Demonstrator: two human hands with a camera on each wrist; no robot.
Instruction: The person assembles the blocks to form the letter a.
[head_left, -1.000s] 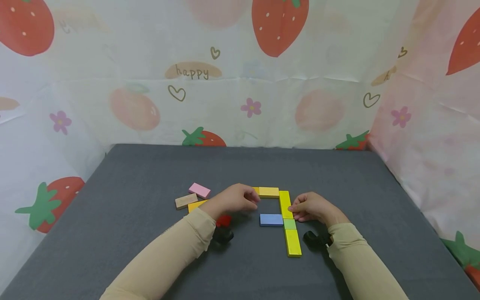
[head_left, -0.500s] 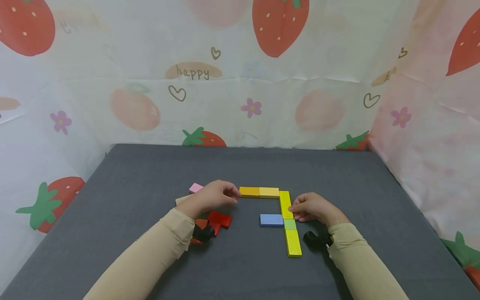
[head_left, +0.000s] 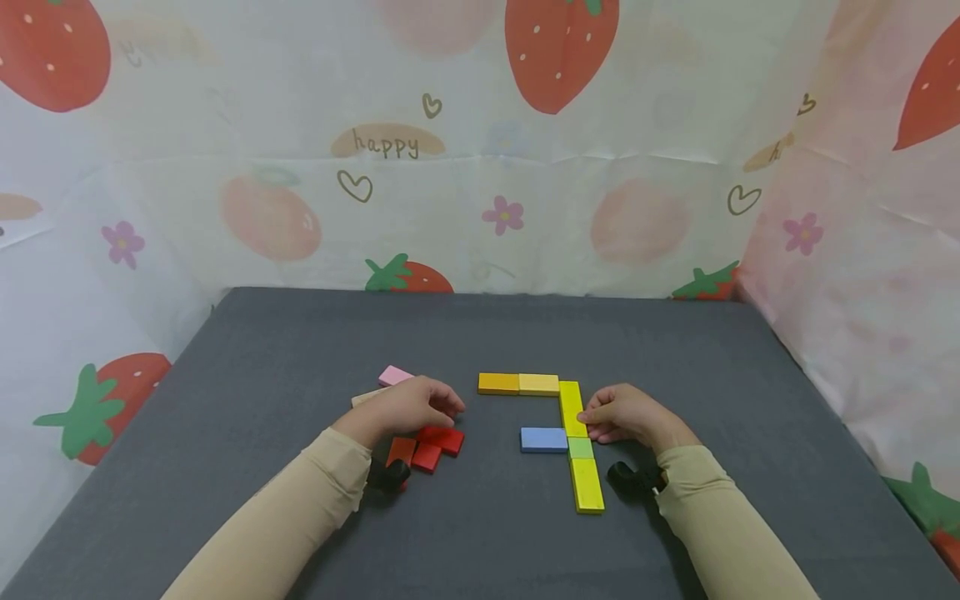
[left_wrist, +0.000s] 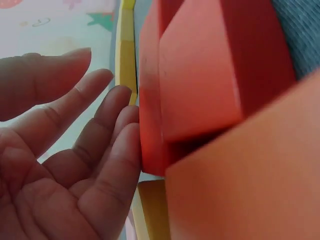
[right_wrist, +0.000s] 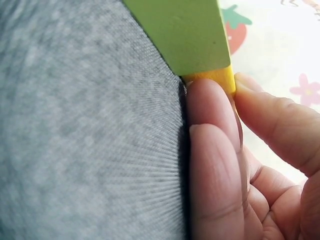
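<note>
Fingers [right_wrist: 215,175] of right hand [head_left: 633,417] touch 1 yellow block [head_left: 571,403].

Soft, even light — shadow beside the right sleeve [head_left: 731,525]; left wrist view blurs the near orange block [left_wrist: 250,172].

The head view cuts off the near edge of the table [head_left: 480,333]. Nearer the left edge, the left hand [head_left: 411,405] partly hides a pink block [head_left: 393,376] and a tan block [head_left: 363,399]. The left wrist view blurs and crops an orange block [left_wrist: 245,185]. In the right wrist view, a green block [right_wrist: 187,35] is cropped above, and the right hand [head_left: 633,417] mostly hides a yellow block [right_wrist: 222,76].
</note>
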